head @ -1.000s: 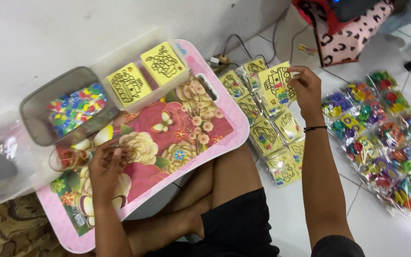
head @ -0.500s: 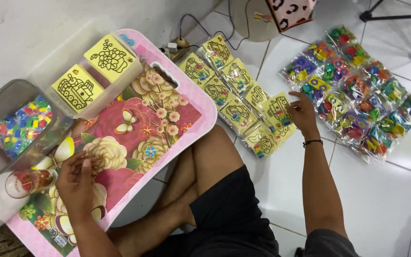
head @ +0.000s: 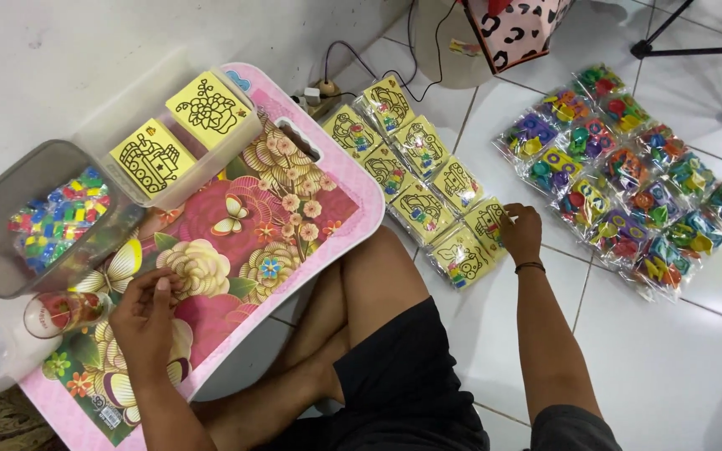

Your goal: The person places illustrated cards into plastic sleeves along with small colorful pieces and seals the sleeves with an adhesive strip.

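Right hand point(head: 521, 234): fingers closed on the nearest yellow card packet point(head: 490, 222), centre frame, laid in rows for reach. Left hand point(head: 145, 313): curled, apparently empty, on the floral table point(head: 294, 188).

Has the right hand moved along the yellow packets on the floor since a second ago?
Yes. The right hand has moved from the far end of the row of yellow packets to its near end, toward the person's knee.

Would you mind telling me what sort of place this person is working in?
Probably a room at home used for packing craft kits: the person sits on a tiled floor at a low floral table, with rows of bagged yellow picture cards and bagged colourful pieces laid out.
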